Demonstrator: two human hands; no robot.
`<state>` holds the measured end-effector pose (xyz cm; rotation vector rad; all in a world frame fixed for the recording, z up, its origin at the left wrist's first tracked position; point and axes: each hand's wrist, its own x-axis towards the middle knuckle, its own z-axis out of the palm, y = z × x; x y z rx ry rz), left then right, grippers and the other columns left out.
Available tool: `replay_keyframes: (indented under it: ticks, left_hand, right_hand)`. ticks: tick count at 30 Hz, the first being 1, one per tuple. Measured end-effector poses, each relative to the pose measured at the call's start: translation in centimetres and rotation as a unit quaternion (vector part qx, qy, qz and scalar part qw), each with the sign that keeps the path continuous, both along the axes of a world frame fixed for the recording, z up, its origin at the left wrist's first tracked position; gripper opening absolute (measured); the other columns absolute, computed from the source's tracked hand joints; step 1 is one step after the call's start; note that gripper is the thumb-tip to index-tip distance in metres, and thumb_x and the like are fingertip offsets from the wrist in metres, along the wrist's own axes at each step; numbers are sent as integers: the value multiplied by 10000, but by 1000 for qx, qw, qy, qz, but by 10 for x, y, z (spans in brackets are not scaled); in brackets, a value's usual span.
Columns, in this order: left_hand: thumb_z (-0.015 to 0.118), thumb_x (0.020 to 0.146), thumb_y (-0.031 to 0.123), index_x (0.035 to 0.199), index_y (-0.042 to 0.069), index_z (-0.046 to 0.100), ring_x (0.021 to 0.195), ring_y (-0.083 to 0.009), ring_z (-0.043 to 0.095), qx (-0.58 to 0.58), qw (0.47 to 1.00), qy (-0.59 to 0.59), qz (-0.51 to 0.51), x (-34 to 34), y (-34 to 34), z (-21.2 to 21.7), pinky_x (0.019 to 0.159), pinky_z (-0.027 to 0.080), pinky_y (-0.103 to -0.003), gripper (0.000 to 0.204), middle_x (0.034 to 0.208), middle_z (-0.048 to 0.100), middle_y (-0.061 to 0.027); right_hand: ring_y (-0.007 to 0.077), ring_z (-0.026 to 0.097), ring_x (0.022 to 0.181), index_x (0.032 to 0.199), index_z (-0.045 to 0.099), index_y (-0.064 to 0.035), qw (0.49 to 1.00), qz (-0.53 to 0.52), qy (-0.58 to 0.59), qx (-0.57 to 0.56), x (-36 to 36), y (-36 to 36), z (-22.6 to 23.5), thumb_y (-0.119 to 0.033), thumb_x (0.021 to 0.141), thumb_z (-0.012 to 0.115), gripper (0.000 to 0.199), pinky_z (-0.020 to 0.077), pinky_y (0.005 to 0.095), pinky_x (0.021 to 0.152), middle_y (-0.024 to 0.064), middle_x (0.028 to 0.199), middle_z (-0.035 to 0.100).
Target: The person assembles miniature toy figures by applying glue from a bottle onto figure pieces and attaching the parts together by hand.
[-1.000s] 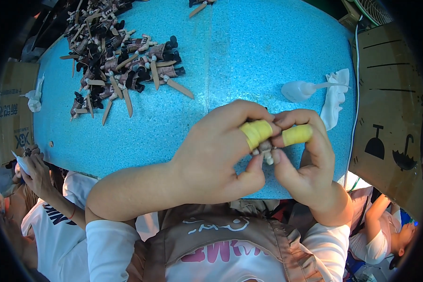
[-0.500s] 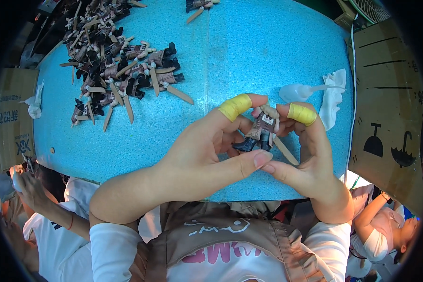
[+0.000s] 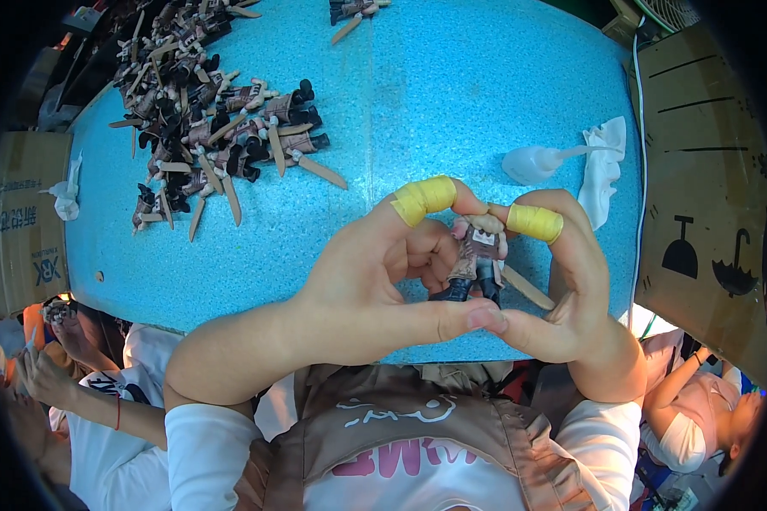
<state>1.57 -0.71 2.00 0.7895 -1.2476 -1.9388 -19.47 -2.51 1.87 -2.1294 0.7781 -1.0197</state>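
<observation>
A small figurine (image 3: 481,247) with a brown outfit, pale fluffy collar and black boots stands upright between my hands. Its head is not visible. My left hand (image 3: 349,272) curls round its left side, the index finger wrapped in yellow tape and pressing from above. From the other side my right hand (image 3: 581,285) grips it too, its index finger also taped yellow. Both thumbs meet below the boots. A flat tan blade-shaped piece (image 3: 528,288) sticks out from the figurine toward my right palm.
A pile of similar figurines with tan blades (image 3: 222,128) covers the table's (image 3: 452,94) far left; another figurine (image 3: 354,10) lies at the back. A squeeze bottle (image 3: 533,163) rests beside a white tissue (image 3: 603,170). Cardboard boxes (image 3: 699,170) flank the table; people sit either side.
The figurine has turned more upright and sits slightly lower. My taped index fingers have come closer together above it, and my left thumb has slid right. The co-worker's hands at left have moved.
</observation>
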Motion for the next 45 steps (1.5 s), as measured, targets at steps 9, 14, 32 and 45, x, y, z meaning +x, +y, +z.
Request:
replay_keyframes:
  ticks: [9,14,32,45]
  left_hand:
    - [759,701,43,1252,56,347,1048,-186,544,0,1000,-18,15,2,-1,0,906,421,-326,688,1152,550,-154]
    - [775,684,58,1228,56,365,1026,-176,552,11,999,-35,16,2,-1,1,896,425,-322,681,1125,561,-141]
    - [765,695,79,1215,56,383,995,-168,558,23,999,-34,12,1,0,-2,880,429,-318,645,1085,575,-116]
    - [769,689,77,1210,50,381,988,-172,567,6,999,-45,11,2,0,-2,869,443,-316,649,1081,574,-124]
  right_hand:
    - [273,537,827,1115,532,51,999,-7,-21,45,4,4,-8,-243,631,767,613,436,325,719,158,926,545]
    - [264,534,821,1109,526,50,998,5,-28,55,6,4,-7,-232,635,766,601,431,324,719,150,916,543]
    - [265,532,780,1060,564,64,1000,1,16,17,3,4,-3,-268,635,760,574,428,318,666,155,903,554]
    - [269,528,772,1048,569,62,1000,6,22,15,2,4,-3,-290,638,754,572,419,325,665,158,901,557]
